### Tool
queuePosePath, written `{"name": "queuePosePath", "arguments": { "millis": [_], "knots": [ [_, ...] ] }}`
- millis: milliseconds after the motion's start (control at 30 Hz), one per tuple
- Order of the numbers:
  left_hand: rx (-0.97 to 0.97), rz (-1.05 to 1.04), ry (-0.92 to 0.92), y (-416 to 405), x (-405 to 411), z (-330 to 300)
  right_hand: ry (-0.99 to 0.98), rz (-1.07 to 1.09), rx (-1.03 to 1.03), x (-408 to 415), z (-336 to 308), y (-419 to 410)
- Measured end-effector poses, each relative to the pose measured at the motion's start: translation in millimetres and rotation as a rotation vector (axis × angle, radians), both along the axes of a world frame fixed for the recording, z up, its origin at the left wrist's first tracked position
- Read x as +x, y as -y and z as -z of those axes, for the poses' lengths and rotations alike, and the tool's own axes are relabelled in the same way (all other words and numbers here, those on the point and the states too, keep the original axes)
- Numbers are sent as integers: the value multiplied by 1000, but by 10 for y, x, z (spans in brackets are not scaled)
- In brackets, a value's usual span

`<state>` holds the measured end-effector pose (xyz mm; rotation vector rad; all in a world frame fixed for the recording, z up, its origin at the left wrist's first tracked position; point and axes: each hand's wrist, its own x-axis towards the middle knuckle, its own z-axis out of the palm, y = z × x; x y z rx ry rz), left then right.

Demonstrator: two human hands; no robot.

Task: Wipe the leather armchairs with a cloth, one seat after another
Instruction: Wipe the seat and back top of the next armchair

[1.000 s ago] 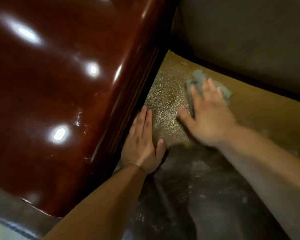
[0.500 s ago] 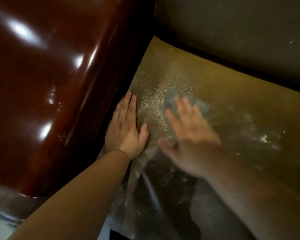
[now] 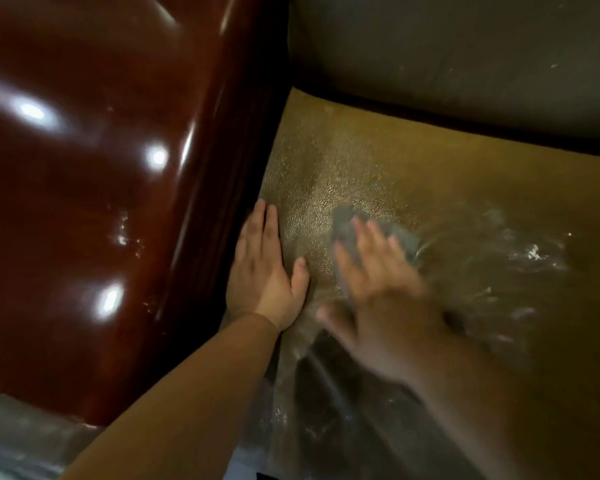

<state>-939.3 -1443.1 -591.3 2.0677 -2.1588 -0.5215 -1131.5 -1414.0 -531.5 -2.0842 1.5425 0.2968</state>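
R hand (image 3: 378,292), blurred, fingers straight, presses grey cloth (image 3: 347,225) on tan leather seat cushion (image 3: 465,188); L hand (image 3: 262,275) flat at seat's left edge by glossy red-brown armrest (image 3: 101,185). No readable text.

left hand (image 3: 264,271): mine, palm down and flat, fingers straight and together, thumb angled out toward my other hand.
right hand (image 3: 378,289): mine, palm down, fingers spread and straight, blurred; thumb points toward my left hand.
forearms: both bare, reaching forward, left one straighter, right one angled inward.
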Motion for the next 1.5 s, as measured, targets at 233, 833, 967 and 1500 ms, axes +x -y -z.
{"name": "queuePosePath", "arguments": {
  "millis": [233, 833, 967, 1500],
  "knots": [
    [-6, -31, -23, -18, 2, -3, -56, -166, -148, -559, 140, -37],
    [-3, 237, 62, -75, -1361, -350, -223, 16, -156, -1578, 41, 429],
    [-45, 246, 161, -127, -1358, -169, -4, 231, -91, -1683, 109, 344],
    [-117, 233, 119, -136, -1365, -139, -156, 492, -84, -1759, 213, 88]
  ]
}}
